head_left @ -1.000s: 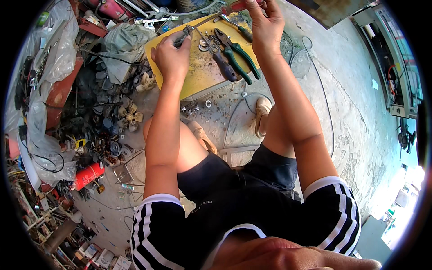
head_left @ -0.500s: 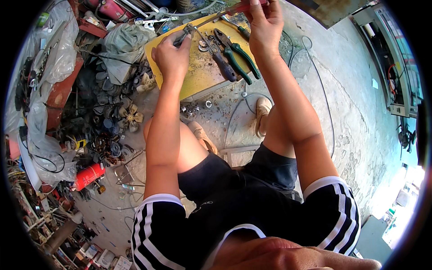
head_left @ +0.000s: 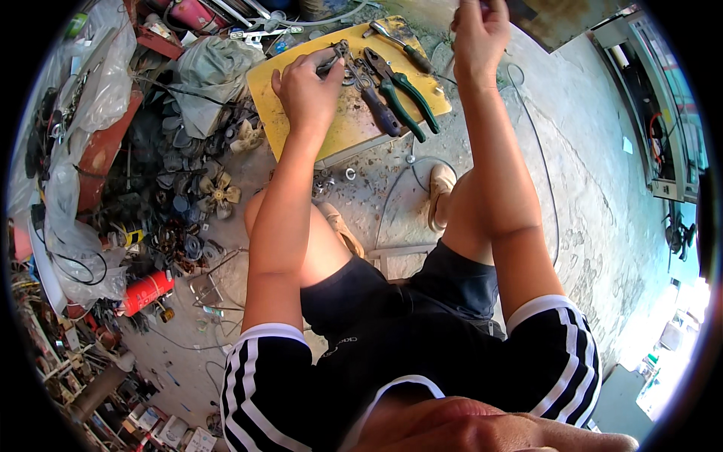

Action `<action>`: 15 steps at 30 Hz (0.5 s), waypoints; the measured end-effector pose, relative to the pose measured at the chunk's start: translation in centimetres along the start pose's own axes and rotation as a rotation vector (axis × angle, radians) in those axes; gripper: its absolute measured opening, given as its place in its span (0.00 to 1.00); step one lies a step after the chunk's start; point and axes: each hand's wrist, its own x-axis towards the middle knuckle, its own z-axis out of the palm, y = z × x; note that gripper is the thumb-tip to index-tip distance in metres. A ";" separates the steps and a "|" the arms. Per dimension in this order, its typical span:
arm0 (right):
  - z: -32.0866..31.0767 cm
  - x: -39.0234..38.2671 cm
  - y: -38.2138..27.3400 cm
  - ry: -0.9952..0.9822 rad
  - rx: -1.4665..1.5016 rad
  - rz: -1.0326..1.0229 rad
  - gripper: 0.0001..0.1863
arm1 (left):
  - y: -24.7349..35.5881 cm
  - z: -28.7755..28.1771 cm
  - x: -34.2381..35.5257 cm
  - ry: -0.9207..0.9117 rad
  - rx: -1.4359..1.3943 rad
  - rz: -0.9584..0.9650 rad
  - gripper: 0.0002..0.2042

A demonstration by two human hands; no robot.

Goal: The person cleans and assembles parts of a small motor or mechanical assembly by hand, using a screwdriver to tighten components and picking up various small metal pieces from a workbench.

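Observation:
My left hand (head_left: 309, 94) grips a small dark metal part (head_left: 337, 56) over a yellow board (head_left: 271, 105) with dark smudges. Beside it lie a screwdriver with a dark blue handle (head_left: 380, 113), pliers with green handles (head_left: 410, 105), small metal rings (head_left: 360, 77) and a green-handled steel tool (head_left: 414, 56). My right hand (head_left: 482, 38) is raised at the top edge, right of the board, its fingers curled round something mostly hidden and cut off by the frame edge.
Piled parts, including a fan (head_left: 218, 194), plastic bags (head_left: 83, 275) and a red cylinder (head_left: 147, 292), crowd the left. Cables (head_left: 538, 151) cross the concrete floor (head_left: 580, 196). A rusty panel (head_left: 565, 22) and a metal cabinet (head_left: 663, 113) stand at the right.
My left hand has shifted right and slightly up with the metal part. My right hand has moved right and up; the red-handled tool it held over the board has mostly left view.

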 end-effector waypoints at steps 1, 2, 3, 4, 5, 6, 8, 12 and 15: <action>0.3 0.1 -0.1 -0.056 -0.092 -0.017 0.09 | -0.1 0.1 0.0 0.007 0.004 0.011 0.12; -0.2 -0.4 -0.6 -0.221 -0.429 0.153 0.11 | -0.1 0.1 0.0 0.014 0.008 0.021 0.12; 0.1 -1.6 -1.3 -0.326 -0.358 0.131 0.15 | -0.2 0.1 0.0 0.016 0.014 0.023 0.12; 0.6 -2.4 -1.4 -0.405 -0.514 0.158 0.17 | -0.1 0.1 0.0 0.016 0.018 0.028 0.12; 1.3 -3.2 -1.2 -0.484 -0.669 0.185 0.20 | 0.0 0.2 0.0 0.016 0.022 0.032 0.12; 1.9 -4.2 -0.6 -0.494 -0.690 0.128 0.22 | 0.1 0.2 0.0 0.022 0.029 0.046 0.12; 3.2 -5.5 -1.1 -0.558 -0.709 0.117 0.24 | 0.2 0.2 -0.1 0.039 0.047 0.070 0.12; 4.2 -6.2 -0.4 -0.531 -0.753 0.151 0.24 | 0.6 0.2 -0.3 0.035 0.056 0.102 0.11; 4.4 -6.4 0.0 -0.500 -0.702 0.188 0.22 | 0.6 0.2 -0.4 0.049 0.079 0.135 0.11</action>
